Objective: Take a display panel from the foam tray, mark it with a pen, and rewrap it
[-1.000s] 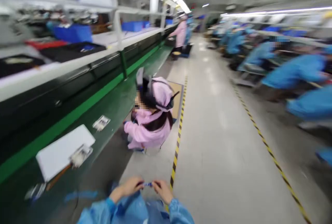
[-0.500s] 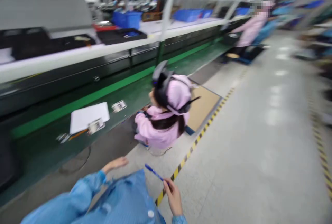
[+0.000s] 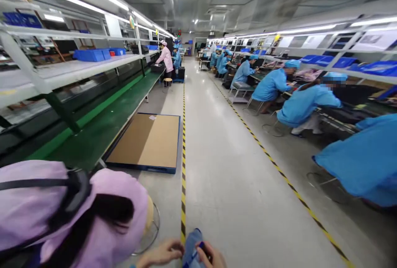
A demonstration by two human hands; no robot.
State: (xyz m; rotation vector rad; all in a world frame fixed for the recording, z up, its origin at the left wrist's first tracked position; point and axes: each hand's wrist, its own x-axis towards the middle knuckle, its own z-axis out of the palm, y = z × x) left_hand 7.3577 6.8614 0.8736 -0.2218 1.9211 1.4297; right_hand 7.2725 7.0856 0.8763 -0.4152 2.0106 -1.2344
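Pinching blue pen (image 3: 201, 245), right fingers (image 3: 213, 253) closed

Bare left hand (image 3: 164, 252), left of the near end of the yellow-and-black striped floor tape (image 3: 183, 168): slim wrist, narrow fingers with softly blurred outlines. A sliver of light-blue cuff (image 3: 133, 266) borders the wrist, farther left of the tape, cut by the lower margin. Bare right hand (image 3: 213, 255), right of the tape: broad across the back, likewise cropped below. Blue clothing (image 3: 191, 243), just right of the tape's near end: muted mid-blue, softly creased, its rounded top edged darker; whether smock or trouser leg is indeterminable.
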